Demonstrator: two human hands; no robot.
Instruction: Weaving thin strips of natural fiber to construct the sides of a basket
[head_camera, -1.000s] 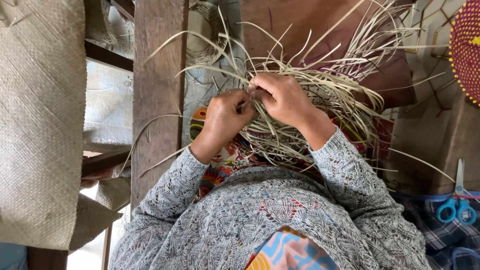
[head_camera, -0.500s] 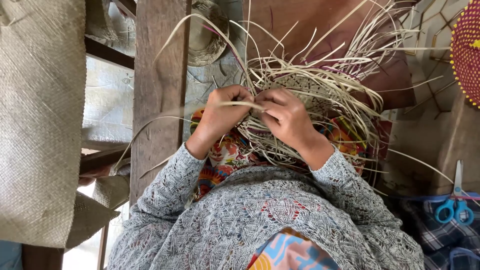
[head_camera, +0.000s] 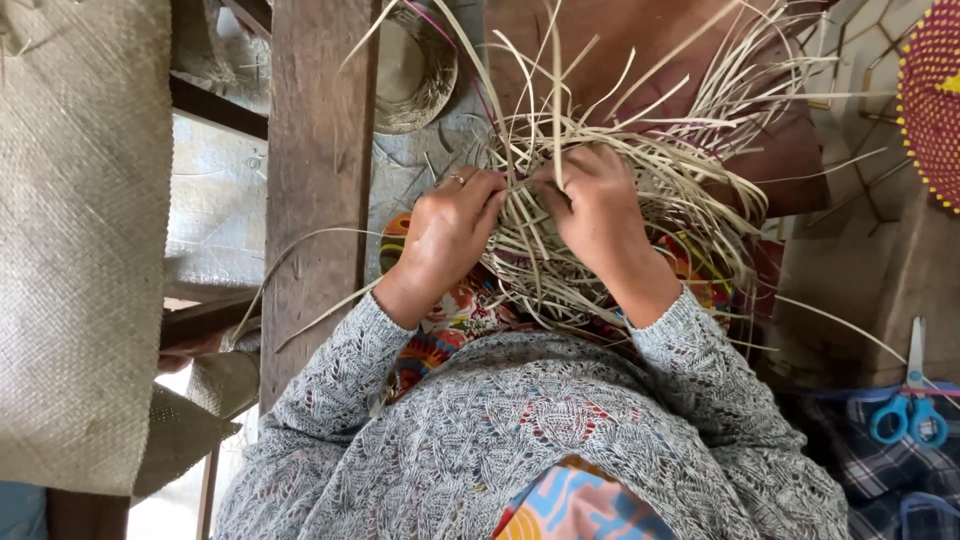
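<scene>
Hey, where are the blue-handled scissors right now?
In the head view, the blue-handled scissors lie at the lower right edge, blades pointing up, handles resting on a plaid cloth, well right of the right hand working the straw weaving.

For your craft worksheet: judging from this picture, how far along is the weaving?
Done: a small woven patch sits under the hands. In hand: left hand and right hand pinch pale straw strips at its top. Left: most strips fan out loose and unwoven, so much remains; the blue-handled scissors lie aside.
</scene>
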